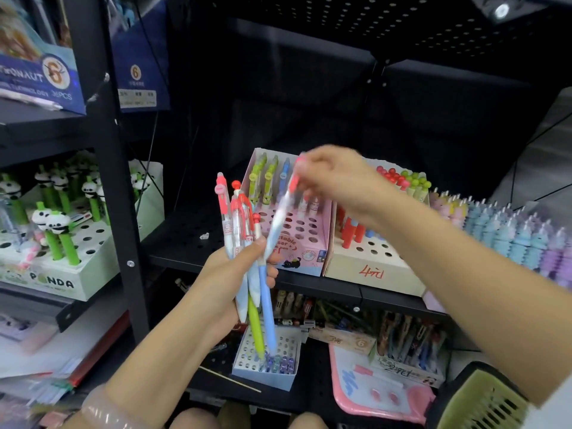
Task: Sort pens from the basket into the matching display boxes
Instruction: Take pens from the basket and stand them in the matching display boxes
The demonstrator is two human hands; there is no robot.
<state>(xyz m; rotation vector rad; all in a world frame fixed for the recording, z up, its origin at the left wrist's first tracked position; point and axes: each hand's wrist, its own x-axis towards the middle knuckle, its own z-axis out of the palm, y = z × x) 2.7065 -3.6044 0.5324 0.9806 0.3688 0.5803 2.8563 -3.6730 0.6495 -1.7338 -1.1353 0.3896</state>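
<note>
At far left, a white panda display box (62, 267) holds green panda-topped pens. Centre: the left hand (229, 283), fingers curled tight, grips a bundle of pens (244, 243) upright before the shelf (185, 239); most have coral-red clips and clear or pale barrels, with one green and one blue barrel pointing down. The right hand (337, 184) pinches the red top of one pale pen (280, 218), tilted, its lower end among the bundle. Behind stands a pink display box (297, 239), partly filled; a green basket (483, 400) sits lower right.
</note>
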